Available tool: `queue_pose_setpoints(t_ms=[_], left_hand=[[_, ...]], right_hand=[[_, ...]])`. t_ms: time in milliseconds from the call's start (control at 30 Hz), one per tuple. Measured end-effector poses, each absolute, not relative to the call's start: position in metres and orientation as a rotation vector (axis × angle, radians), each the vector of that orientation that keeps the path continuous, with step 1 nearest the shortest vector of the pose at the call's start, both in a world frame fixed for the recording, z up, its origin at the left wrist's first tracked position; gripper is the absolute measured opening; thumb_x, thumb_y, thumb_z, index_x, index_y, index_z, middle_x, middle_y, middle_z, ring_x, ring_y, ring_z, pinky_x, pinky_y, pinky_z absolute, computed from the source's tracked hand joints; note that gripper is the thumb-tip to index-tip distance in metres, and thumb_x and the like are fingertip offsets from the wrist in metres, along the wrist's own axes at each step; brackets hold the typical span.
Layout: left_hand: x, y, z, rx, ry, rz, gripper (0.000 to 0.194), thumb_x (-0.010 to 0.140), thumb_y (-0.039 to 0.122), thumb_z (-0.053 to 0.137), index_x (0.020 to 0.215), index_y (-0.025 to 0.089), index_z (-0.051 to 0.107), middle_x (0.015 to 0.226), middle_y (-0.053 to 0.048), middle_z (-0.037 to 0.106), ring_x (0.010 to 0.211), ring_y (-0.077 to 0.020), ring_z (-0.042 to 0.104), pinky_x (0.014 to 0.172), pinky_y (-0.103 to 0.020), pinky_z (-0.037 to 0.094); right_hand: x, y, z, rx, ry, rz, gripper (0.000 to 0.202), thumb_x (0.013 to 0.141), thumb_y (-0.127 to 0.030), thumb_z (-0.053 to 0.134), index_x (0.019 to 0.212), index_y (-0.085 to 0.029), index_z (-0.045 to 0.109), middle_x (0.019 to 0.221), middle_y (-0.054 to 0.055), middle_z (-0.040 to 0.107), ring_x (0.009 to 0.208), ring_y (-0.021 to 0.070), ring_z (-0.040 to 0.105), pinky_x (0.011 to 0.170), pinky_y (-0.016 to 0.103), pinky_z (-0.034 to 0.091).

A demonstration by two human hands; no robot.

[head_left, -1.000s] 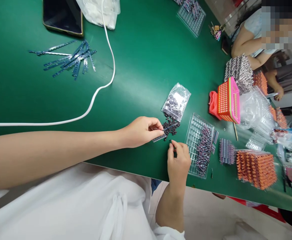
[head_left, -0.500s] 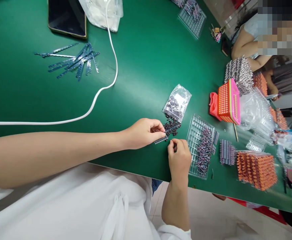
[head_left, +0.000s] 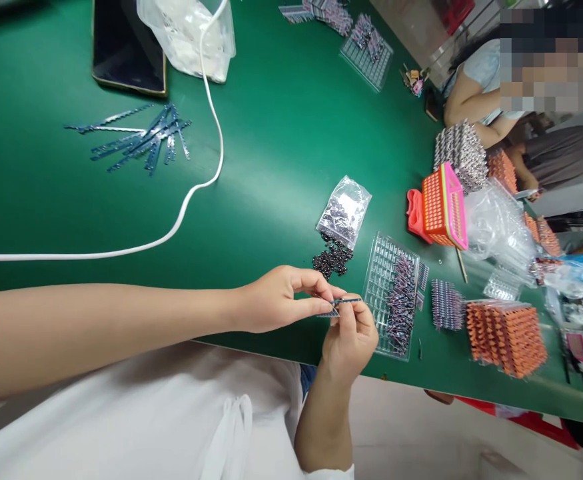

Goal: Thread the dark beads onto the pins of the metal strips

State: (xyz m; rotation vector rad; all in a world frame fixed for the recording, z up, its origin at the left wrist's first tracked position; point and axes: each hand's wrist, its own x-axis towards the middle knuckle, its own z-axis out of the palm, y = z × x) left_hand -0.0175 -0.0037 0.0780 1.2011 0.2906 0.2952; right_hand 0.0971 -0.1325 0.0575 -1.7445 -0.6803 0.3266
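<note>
Green tabletop (head_left: 271, 153) under everything, and here are the two hands, meeting right at the near edge! The left hand (head_left: 276, 300) has thumb and fingers pinched firmly on a thin dark strip (head_left: 350, 301), which juts out past those fingertips toward the right hand (head_left: 351, 340). And the right hand is in there too, thumb and bent fingers closed on the strip's far end, fingertips almost against the left's. Whether a bead sits in that right-hand pinch as well is too small to tell from here.

Just beyond the fingertips, a loose heap of dark beads (head_left: 332, 259), and touching it on the far side, a clear plastic bag (head_left: 344, 210) with more of them inside. Close by the right hand, on its right, lies a clear tray (head_left: 378, 287), heaped along its right half with pinkish-dark pieces (head_left: 401, 303). Farther right of that hand come a small dark stack (head_left: 448, 305), then a big orange stack (head_left: 506, 337), with a red-and-pink basket (head_left: 444, 207) farther off.

Over beyond the left forearm, a white cable (head_left: 186, 207) curves across, and past it lies a scatter of blue strips (head_left: 146, 137), well apart from both hands, just short of a phone (head_left: 128, 47).
</note>
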Motion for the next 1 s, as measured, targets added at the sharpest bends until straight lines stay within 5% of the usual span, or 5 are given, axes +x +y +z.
queue_pose_setpoints(t_ms=[200,500,800,1000], left_hand=[[-0.019,-0.008,0.078,1.14,0.298,0.294,0.007,0.088,0.025,0.064,0.087,0.018,0.065,0.116,-0.008,0.075,0.127,-0.0213,0.059,0.108,-0.035,0.047],[-0.019,-0.008,0.08,1.094,0.291,0.257,0.006,0.088,0.023,0.065,0.088,0.017,0.066,0.116,-0.008,0.074,0.124,-0.0201,0.062,0.108,-0.035,0.048],[-0.015,0.002,0.079,1.01,0.34,0.204,0.009,0.083,0.024,0.07,0.086,0.017,0.068,0.092,-0.005,0.075,0.087,-0.0176,0.069,0.086,-0.034,0.054],[-0.013,0.006,0.078,0.93,0.351,0.14,0.011,0.08,0.025,0.072,0.082,0.017,0.065,0.089,-0.003,0.074,0.079,-0.0139,0.067,0.079,-0.03,0.051]], right_hand=[[0.087,-0.131,0.055,-1.834,-0.783,-0.004,0.01,0.09,-0.027,0.059,0.084,-0.019,0.062,0.085,0.004,0.059,0.082,0.0171,0.062,0.068,0.031,0.053],[0.087,-0.132,0.053,-1.856,-0.866,-0.146,0.002,0.09,-0.022,0.06,0.09,-0.021,0.061,0.087,0.004,0.059,0.083,0.0166,0.063,0.07,0.034,0.057],[0.107,-0.145,0.063,-1.846,-1.421,-0.344,0.037,0.085,-0.005,0.065,0.111,-0.03,0.066,0.095,0.002,0.067,0.086,0.0168,0.067,0.076,0.033,0.058],[0.108,-0.145,0.06,-1.866,-1.422,-0.48,0.032,0.084,-0.008,0.068,0.109,-0.028,0.064,0.092,0.003,0.069,0.082,0.0166,0.068,0.071,0.032,0.059]])
